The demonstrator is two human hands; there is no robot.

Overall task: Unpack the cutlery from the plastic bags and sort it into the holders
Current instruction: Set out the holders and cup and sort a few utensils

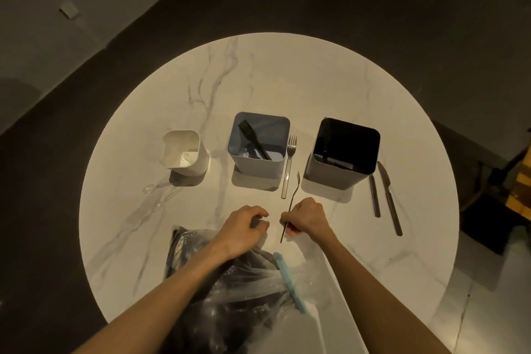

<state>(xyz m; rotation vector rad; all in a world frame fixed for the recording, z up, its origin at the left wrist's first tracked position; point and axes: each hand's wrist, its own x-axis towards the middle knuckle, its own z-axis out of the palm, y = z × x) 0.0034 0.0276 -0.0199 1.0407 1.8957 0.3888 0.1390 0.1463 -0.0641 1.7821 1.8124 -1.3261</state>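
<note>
Far left on the round marble tabletop (287, 80) sits the white holder (184, 152), w/ clear plastic spoons (156, 187) lying just in front of it on the tabletop, prob. parked by type so each pile goes into the nearest holder. Next over, the blue holder (258, 144) already has a black fork (254, 139) leaning inside; a metal fork (288, 165) lies just beside its right wall, tines pointing away from the person, not yet in. Near edge, centre-left: the plastic bags (230, 276) in a crumpled heap, dark cutlery showing thru the film, a light-blue strip (288, 282) lying across the top, maybe a bag clip or handle, can't tell which. Left hand (244, 228) rests on the far end of the bags, fingers (260, 217) curled down and gripping the plastic, likely pinning it so it won't drag. Right hand (306, 218) is just beside it, fingers clenched around a thin dark utensil (290, 207) seen edge-on, its head pointing toward the gap betw. blue and black holder (343, 152); looks like a fork, not sure. Black holder has dark pieces inside, hard to make out. Far right, two knives (385, 195) lie side by side on the tabletop next to it, again staged near their likely bin.
</note>
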